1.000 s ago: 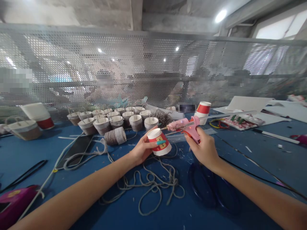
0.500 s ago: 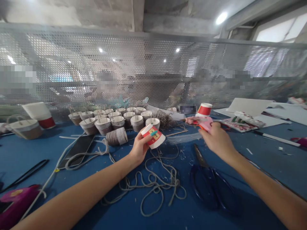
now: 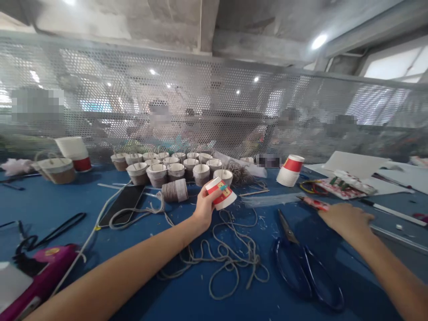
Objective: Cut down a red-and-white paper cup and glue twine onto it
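My left hand [image 3: 204, 207] is closed around a small white paper cup [image 3: 220, 194] with a red band, tilted on its side over the table. My right hand [image 3: 347, 219] is at the right, over a pink glue gun [image 3: 316, 203] whose dark nozzle points left. Its grip is hidden under the palm. Between the hands lie large blue-handled scissors [image 3: 296, 258]. Loose grey cord [image 3: 230, 256] sprawls below the cup and runs to a cord-wrapped cup [image 3: 174, 191] lying on its side.
Several small cord-wrapped baskets [image 3: 157, 174] stand in rows at the back. Stacked paper cups [image 3: 290, 170] stand back right. A phone [image 3: 123, 205] lies left of centre, a magenta tool [image 3: 50, 272] at front left. A perforated metal screen [image 3: 214, 107] rises behind the table.
My right hand has moved right and lower with the glue gun, away from the stacked cups. My left hand still holds the paper cup. The view has shifted slightly.
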Demonstrator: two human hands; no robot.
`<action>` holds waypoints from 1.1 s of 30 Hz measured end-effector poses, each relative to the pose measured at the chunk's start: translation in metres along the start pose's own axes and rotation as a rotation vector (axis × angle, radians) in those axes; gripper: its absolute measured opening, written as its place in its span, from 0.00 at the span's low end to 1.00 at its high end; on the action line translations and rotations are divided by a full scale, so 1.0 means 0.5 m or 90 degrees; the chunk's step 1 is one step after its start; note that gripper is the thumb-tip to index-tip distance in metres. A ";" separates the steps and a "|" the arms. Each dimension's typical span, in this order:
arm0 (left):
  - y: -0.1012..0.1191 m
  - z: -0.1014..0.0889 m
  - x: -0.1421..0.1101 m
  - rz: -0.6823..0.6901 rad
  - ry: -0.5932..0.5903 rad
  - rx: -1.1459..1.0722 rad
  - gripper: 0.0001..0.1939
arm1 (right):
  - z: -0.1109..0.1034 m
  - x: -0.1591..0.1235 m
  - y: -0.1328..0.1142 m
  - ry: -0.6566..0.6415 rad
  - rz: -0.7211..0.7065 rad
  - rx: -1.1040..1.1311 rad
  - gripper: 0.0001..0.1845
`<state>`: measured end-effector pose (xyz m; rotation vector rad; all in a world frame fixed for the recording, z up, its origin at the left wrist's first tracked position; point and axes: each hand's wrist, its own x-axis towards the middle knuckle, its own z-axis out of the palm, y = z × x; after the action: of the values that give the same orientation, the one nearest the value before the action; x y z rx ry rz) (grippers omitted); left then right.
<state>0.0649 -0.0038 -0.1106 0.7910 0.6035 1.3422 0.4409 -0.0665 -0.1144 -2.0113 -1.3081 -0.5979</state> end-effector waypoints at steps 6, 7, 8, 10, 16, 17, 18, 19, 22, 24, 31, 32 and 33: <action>-0.006 -0.004 0.006 0.008 -0.009 -0.003 0.27 | -0.057 -0.061 -0.208 -0.064 -0.237 -0.229 0.23; -0.007 -0.005 0.007 0.014 -0.003 -0.001 0.27 | -0.059 -0.075 -0.245 -0.130 -0.279 -0.184 0.25; -0.009 -0.006 0.009 0.018 0.005 0.003 0.26 | -0.057 -0.089 -0.279 -0.203 -0.297 -0.145 0.27; -0.011 -0.007 0.011 0.017 0.021 0.012 0.24 | -0.049 -0.118 -0.334 -0.315 -0.304 -0.120 0.28; -0.010 -0.005 0.010 0.007 0.024 -0.005 0.23 | -0.031 -0.165 -0.405 -0.398 -0.317 -0.155 0.17; -0.009 -0.004 0.009 0.000 0.019 -0.009 0.23 | -0.031 -0.165 -0.409 -0.395 -0.333 -0.144 0.18; -0.008 -0.002 0.008 -0.005 0.016 -0.014 0.23 | -0.030 -0.163 -0.412 -0.395 -0.347 -0.137 0.19; -0.007 -0.001 0.007 -0.008 0.016 -0.017 0.23 | -0.030 -0.159 -0.414 -0.403 -0.359 -0.137 0.19; -0.004 0.001 0.005 0.000 0.024 -0.009 0.23 | -0.027 -0.141 -0.419 -0.442 -0.397 -0.147 0.16; -0.002 0.002 0.004 0.003 0.019 -0.005 0.23 | -0.027 -0.127 -0.416 -0.430 -0.420 -0.111 0.14; -0.008 0.003 -0.001 0.008 -0.022 0.018 0.21 | -0.018 -0.082 -0.359 -0.216 -0.289 0.344 0.19; -0.009 0.003 -0.001 0.014 -0.034 0.030 0.21 | -0.014 -0.078 -0.353 -0.213 -0.239 0.399 0.18; -0.010 0.002 -0.002 0.018 -0.046 0.039 0.21 | -0.008 -0.076 -0.348 -0.219 -0.190 0.452 0.18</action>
<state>0.0687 -0.0049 -0.1139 0.8966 0.5812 1.3204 0.2659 -0.0432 -0.0893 -1.3700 -1.7349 0.1101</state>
